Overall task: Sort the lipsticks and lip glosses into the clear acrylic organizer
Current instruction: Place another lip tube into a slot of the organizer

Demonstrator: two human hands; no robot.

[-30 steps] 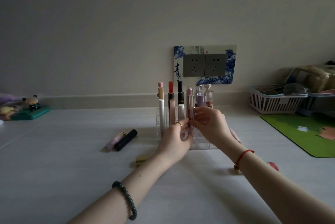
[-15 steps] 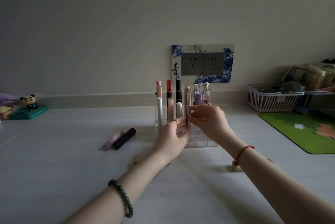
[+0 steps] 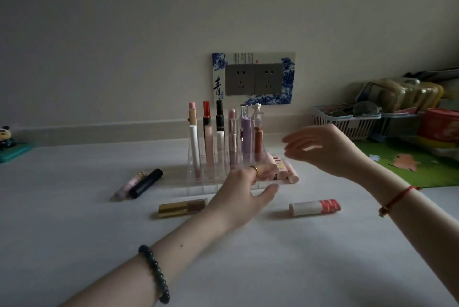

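lipsticks [image 3: 233, 137] are stood upright in the organizer [image 3: 198, 182] on the counter [image 3: 74, 232]. just right of the organizer, pink tubes [image 3: 282, 170] are reached by the left hand [image 3: 238, 192], fingers straight, thumb spread, nothing held. the right hand [image 3: 323, 150] is raised, fingers loose and empty. one tube is best pinched mid-body and lowered vertically into a free slot.

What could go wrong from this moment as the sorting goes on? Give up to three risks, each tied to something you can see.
The right hand hangs open close to the tall purple tube and brown-red gloss; a careless sweep might topple them. The left hand sits at the low front edge of the clear organizer and could shove it. The gold tube lies beside that wrist and might get nudged away.
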